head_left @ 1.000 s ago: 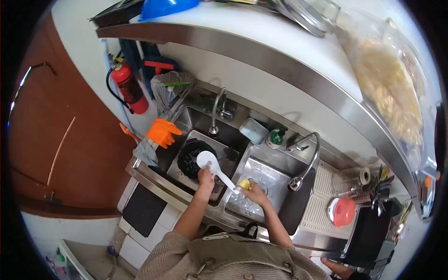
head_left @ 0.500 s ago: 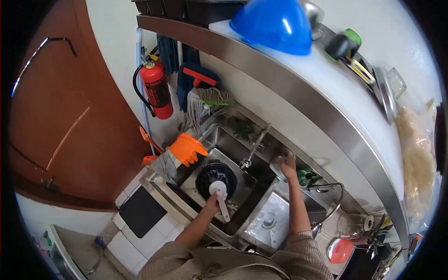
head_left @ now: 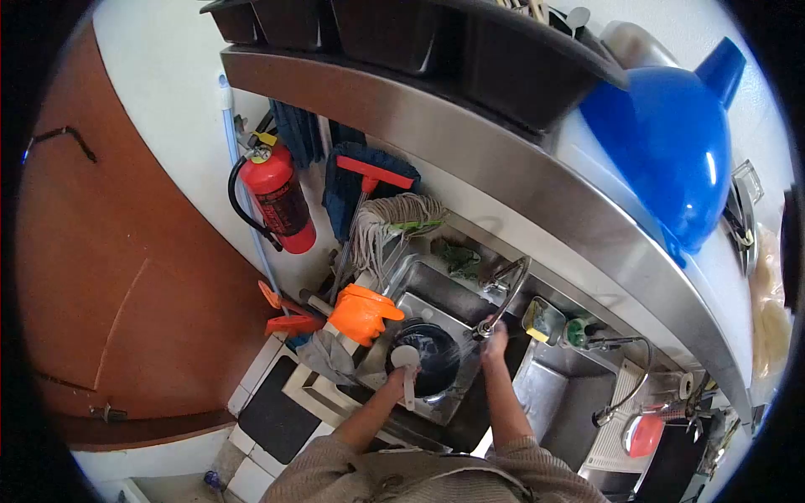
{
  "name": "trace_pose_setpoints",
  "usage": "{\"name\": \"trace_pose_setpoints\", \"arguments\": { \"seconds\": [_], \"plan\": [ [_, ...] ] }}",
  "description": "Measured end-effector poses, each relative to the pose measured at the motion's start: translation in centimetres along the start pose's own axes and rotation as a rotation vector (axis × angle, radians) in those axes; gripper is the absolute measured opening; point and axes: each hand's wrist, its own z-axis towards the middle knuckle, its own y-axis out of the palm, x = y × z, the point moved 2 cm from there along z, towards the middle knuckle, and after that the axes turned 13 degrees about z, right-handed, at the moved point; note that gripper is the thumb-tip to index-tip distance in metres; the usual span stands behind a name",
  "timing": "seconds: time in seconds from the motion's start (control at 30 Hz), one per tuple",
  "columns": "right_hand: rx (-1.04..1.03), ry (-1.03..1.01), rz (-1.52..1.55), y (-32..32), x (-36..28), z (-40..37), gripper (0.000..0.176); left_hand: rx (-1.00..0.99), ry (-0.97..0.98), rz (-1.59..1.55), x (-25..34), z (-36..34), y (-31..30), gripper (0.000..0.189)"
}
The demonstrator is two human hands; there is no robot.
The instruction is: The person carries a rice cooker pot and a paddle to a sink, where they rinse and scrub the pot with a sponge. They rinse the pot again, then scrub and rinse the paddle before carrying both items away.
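Note:
My left hand is closed around a white round-headed, spoon-like utensil with a flat handle pointing back toward me. The utensil is over a black basin that stands in the left sink and holds some water. At the faucet, my right hand has its fingers at the nozzle, partly blurred. Water sprays from there down to the left, into the basin. Behind the right hand, a small container with a yellow sponge sits on the sink ledge.
Orange gloves and a grey cloth hang at the left rim. A mop and fire extinguisher are at the wall. A steel shelf overhangs the sinks, bearing black bins and a blue funnel-shaped vessel.
My right hand has left the sponge container on the back ledge and moved left to the faucet nozzle. Water now sprays into the basin. The camera view has shifted; my left hand keeps the utensil.

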Motion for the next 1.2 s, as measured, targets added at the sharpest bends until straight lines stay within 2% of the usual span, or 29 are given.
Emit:
{"name": "trace_pose_setpoints", "arguments": {
  "seconds": [0.03, 0.07, 0.1, 0.17, 0.2, 0.27, 0.3, 0.37, 0.4, 0.43, 0.47, 0.5, 0.53, 0.57, 0.63, 0.67, 0.7, 0.73, 0.77, 0.83, 0.87, 0.9, 0.97, 1.0, 1.03, 1.07, 1.1, 1.17, 1.2],
  "plan": [
    [-0.129, 0.489, 0.459, -8.1, 7.3, 5.6, 0.024, 0.062, -0.015, 0.068, -0.2, 0.1, 0.2, 0.033],
    [-0.011, 0.810, 0.612, -8.2, 8.7, 3.4, 0.022, 0.078, -0.004, 0.143, -0.6, 0.6, 0.2, 0.029],
    [-0.010, 0.804, 0.618, -8.4, 10.1, 2.8, 0.022, 0.077, -0.008, 0.150, -0.9, 1.1, 0.0, 0.029],
    [0.475, 0.614, 0.600, -9.7, 12.9, 3.3, 0.024, 0.088, -0.053, 0.286, -1.3, 2.7, -0.4, 0.027],
    [0.468, 0.608, 0.598, -10.1, 13.9, 3.8, 0.024, 0.146, -0.078, 0.375, -1.6, 4.3, -0.8, 0.024],
    [0.362, 0.619, 0.691, -11.6, 16.1, 5.9, 0.053, 0.176, -0.084, 0.422, -1.8, 4.9, -0.9, 0.024],
    [0.352, 0.617, 0.688, -13.5, 17.3, 8.1, 0.053, 0.180, -0.083, 0.429, -1.6, 4.9, -0.8, 0.024],
    [0.113, 1.036, 1.323, -17.4, 21.1, 14.0, 0.052, 0.179, -0.077, 0.421, -1.4, 4.4, -0.9, 0.024],
    [-0.502, 0.711, 0.913, -18.0, 23.2, 16.9, 0.042, 0.173, -0.071, 0.405, -1.3, 3.9, -1.0, 0.024],
    [-0.331, 0.971, 1.159, -14.9, 19.6, 14.4, 0.038, 0.168, -0.069, 0.392, -1.3, 3.3, -1.1, 0.025],
    [-0.021, 1.223, 1.459, -11.5, 15.7, 11.6, 0.034, 0.161, -0.064, 0.382, -1.4, 3.0, -1.1, 0.025],
    [0.340, 1.391, 1.663, -7.5, 11.1, 8.3, 0.029, 0.147, -0.062, 0.371, -1.4, 2.7, -1.0, 0.025],
    [0.453, 1.027, 1.259, -7.4, 10.7, 8.4, 0.019, 0.134, -0.059, 0.365, -1.5, 2.6, -0.5, 0.025],
    [0.454, 1.020, 1.266, -8.4, 10.8, 8.0, 0.019, 0.122, -0.055, 0.356, -1.3, 2.5, 0.2, 0.025],
    [-0.221, 0.838, 0.908, -12.4, 11.7, 7.9, 0.023, 0.073, -0.011, 0.269, -1.0, 2.7, 3.3, 0.025],
    [-0.310, 0.855, 0.854, -11.9, 10.9, 6.2, 0.024, 0.030, 0.039, 0.173, -1.0, 3.1, 5.1, 0.026],
    [-0.299, 0.847, 0.855, -10.8, 9.7, 3.5, 0.024, 0.009, 0.033, 0.159, -1.4, 4.5, 6.4, 0.026],
    [-0.045, 0.782, 0.420, -9.6, 8.3, 0.2, 0.025, -0.013, 0.027, 0.144, -1.9, 6.9, 7.0, 0.026],
    [0.204, 0.690, -0.015, -8.3, 6.3, -3.1, 0.027, -0.169, 0.107, 0.086, -3.2, 10.1, 6.0, 0.026],
    [-0.129, 0.704, -0.173, -6.3, 3.5, -7.2, 0.033, -0.212, 0.011, 0.231, -3.6, 11.1, 8.8, 0.025],
    [-0.137, 0.763, -0.246, -8.0, 4.1, -7.1, 0.032, -0.227, 0.002, 0.229, -3.8, 11.1, 10.1, 0.025],
    [-0.058, 0.595, -0.470, -6.9, 3.0, -8.5, 0.028, -0.175, 0.018, 0.297, -4.0, 10.9, 10.9, 0.027],
    [-0.125, 0.486, -0.633, -7.8, 2.6, -8.8, 0.022, -0.124, 0.034, 0.358, -4.7, 11.2, 11.3, 0.030],
    [-0.127, 0.484, -0.638, -9.3, 3.2, -8.6, 0.022, -0.117, -0.010, 0.342, -5.1, 12.1, 10.7, 0.033],
    [-0.141, 0.393, -0.750, -11.4, 4.2, -8.1, 0.023, -0.107, -0.052, 0.326, -5.3, 13.0, 9.8, 0.036],
    [-0.156, 0.301, -0.858, -12.5, 4.8, -7.7, 0.024, -0.266, 0.018, 0.232, -5.6, 13.9, 8.7, 0.040],
    [-0.160, 0.304, -0.860, -11.8, 4.0, -8.6, 0.024, -0.263, 0.021, 0.229, -5.3, 15.1, 8.1, 0.040],
    [-0.126, 0.415, -0.556, -9.7, 1.4, -12.3, 0.025, -0.225, 0.185, 0.077, -4.8, 16.5, 7.0, 0.035],
    [-0.120, 0.421, -0.558, -9.6, 0.7, -13.3, 0.025, -0.306, 0.204, 0.123, -3.9, 15.4, 7.4, 0.031]
  ]
}}
